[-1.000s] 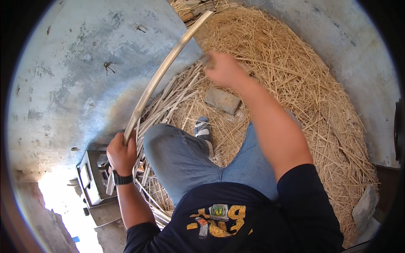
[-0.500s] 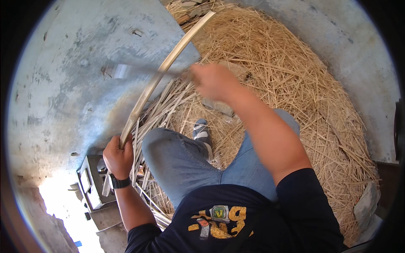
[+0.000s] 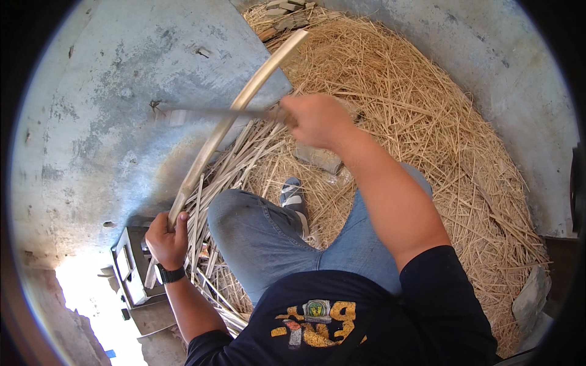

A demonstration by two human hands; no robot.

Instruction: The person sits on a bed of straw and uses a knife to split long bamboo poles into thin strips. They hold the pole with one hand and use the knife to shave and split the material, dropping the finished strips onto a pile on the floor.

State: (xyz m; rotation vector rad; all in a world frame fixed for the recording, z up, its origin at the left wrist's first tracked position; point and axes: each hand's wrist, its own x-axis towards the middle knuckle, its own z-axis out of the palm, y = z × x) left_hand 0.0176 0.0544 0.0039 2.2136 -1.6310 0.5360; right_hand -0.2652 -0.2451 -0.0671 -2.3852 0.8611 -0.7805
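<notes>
My left hand point(image 3: 168, 243), with a dark watch at the wrist, is closed round the lower end of a long pale bamboo strip point(image 3: 204, 157). The strip slants up and away to the right, its far end above the straw-like shavings. My right hand point(image 3: 320, 122) grips the handle of a long-bladed knife point(image 3: 192, 114). Its blade points left and crosses the strip a little above the middle. Motion blurs the blade, so I cannot tell whether it touches the strip. The strip's lowest end is partly hidden by my left hand.
Dry shavings point(image 3: 397, 116) cover the floor. A bundle of thin split strips point(image 3: 229, 171) lies beside my left knee. A brick-like block point(image 3: 318, 157) sits ahead of my foot. Worn blue-grey walls point(image 3: 110, 110) stand left and right. A dark box-like object point(image 3: 131, 262) is at lower left.
My left hand has drawn the bamboo strip slightly down toward me. My right hand and the knife have shifted a little right and nearer.
</notes>
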